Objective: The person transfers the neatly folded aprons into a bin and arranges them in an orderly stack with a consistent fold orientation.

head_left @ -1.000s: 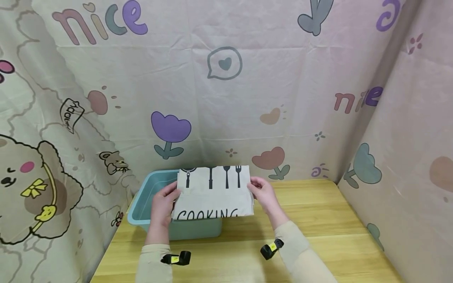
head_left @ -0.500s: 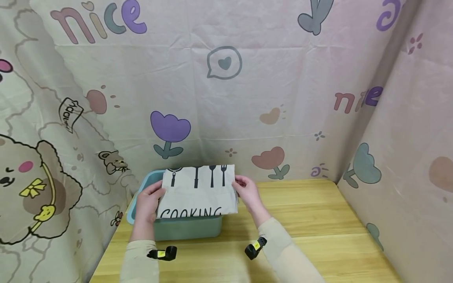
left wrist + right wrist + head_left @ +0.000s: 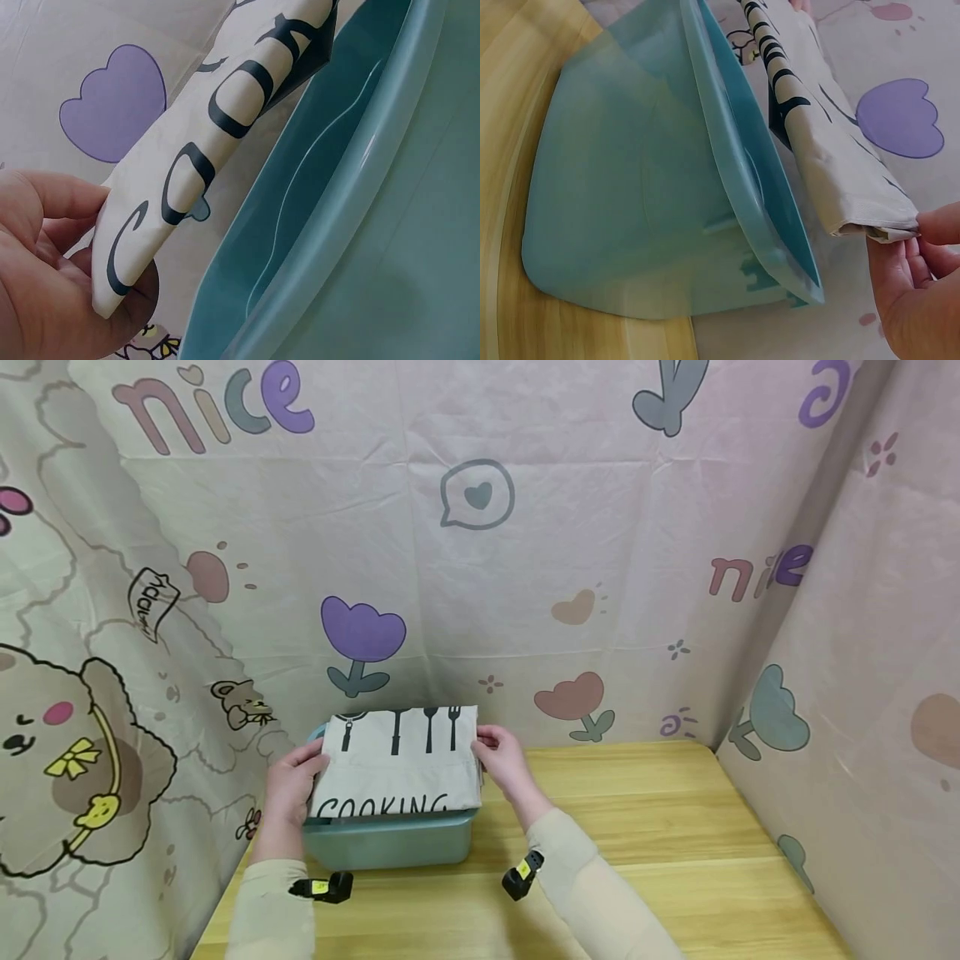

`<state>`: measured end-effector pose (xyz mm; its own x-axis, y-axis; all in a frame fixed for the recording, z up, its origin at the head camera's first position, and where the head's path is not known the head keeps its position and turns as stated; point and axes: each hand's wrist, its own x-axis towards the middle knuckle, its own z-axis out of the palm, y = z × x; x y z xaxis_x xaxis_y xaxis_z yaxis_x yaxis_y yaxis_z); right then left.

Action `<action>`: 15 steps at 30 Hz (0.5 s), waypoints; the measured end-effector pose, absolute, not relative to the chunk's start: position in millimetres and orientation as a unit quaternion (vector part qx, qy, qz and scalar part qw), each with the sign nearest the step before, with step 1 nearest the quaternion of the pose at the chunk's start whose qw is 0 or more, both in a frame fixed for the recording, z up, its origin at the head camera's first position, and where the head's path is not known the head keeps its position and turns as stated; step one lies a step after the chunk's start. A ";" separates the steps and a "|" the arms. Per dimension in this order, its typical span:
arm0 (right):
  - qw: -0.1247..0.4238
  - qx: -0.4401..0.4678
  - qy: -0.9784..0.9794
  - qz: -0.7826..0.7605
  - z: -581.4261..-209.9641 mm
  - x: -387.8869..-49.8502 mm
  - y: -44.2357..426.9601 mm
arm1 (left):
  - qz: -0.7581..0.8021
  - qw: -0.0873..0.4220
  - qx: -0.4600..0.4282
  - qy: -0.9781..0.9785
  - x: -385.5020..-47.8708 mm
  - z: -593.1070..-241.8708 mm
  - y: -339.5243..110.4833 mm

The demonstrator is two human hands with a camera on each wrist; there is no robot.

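A folded cream cloth (image 3: 397, 768) with dark utensil prints and the word COOKING is held level by both hands over a teal plastic bin (image 3: 390, 843). My left hand (image 3: 288, 781) pinches the cloth's left edge, thumb on top and fingers beneath. The right hand (image 3: 504, 760) pinches the opposite edge. In the left wrist view a gap shows between the cloth (image 3: 187, 165) and the bin's rim (image 3: 360, 180). From the right wrist the folded layers of the cloth (image 3: 855, 180) show at its end, above the bin (image 3: 630, 172). The cloth hides most of the bin's opening in the head view.
The bin stands on a wooden table (image 3: 637, 843), toward its back left. A printed curtain (image 3: 480, 568) hangs behind the table and along both sides. Black wrist cameras are strapped over both sleeves.
Both hands have carried the folded cloth leftward, from partly right of the bin to over its opening. The grip on both edges looks the same, and the bin has stayed in place.
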<state>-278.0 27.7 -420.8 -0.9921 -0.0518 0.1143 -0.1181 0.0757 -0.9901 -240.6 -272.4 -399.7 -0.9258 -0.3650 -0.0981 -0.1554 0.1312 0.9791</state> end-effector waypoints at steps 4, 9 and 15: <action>0.031 0.060 -0.743 0.666 -420.9 -280.0 21.9 | -0.631 0.083 0.176 -0.751 -241.5 -399.6 -276.6; 0.040 0.062 -0.762 0.643 -421.6 -284.5 14.9 | -0.617 0.090 0.182 -0.760 -244.3 -401.9 -281.1; 0.042 0.112 -0.828 0.548 -423.8 -289.8 15.6 | -0.569 0.104 0.176 -0.796 -245.9 -407.3 -285.2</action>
